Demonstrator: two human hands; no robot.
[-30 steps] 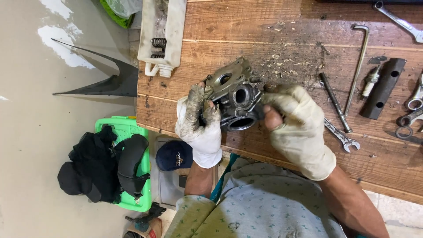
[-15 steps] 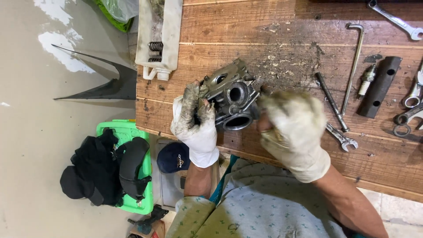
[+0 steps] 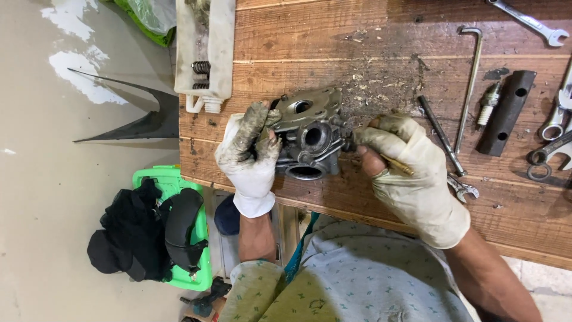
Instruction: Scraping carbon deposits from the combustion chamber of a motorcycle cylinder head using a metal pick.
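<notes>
Person at a wooden workbench, 2 gloved hands on a grey metal engine part, likely a carburettor body. It sits near the bench's front edge, bores facing the person. Left hand wraps the part's left side, dirty fingers curled over the top plate, closed on it, seemingly to brace it so it won't shift or twist on the wood. Right hand is pinched shut on a thin brass-coloured tool, shaft running under the fingers, tip pointing at the part's right side; cannot tell exactly where the tip lands, glove hides it. So the part lies between both hands, touching the left, just left of the right fingertips.

Dirt and debris scattered on the boards just behind the part. Off to the right, well apart: a screwdriver, bent rod, spark plug, dark metal bar, spanners. White plastic tray holding springs sits at the left rear.
</notes>
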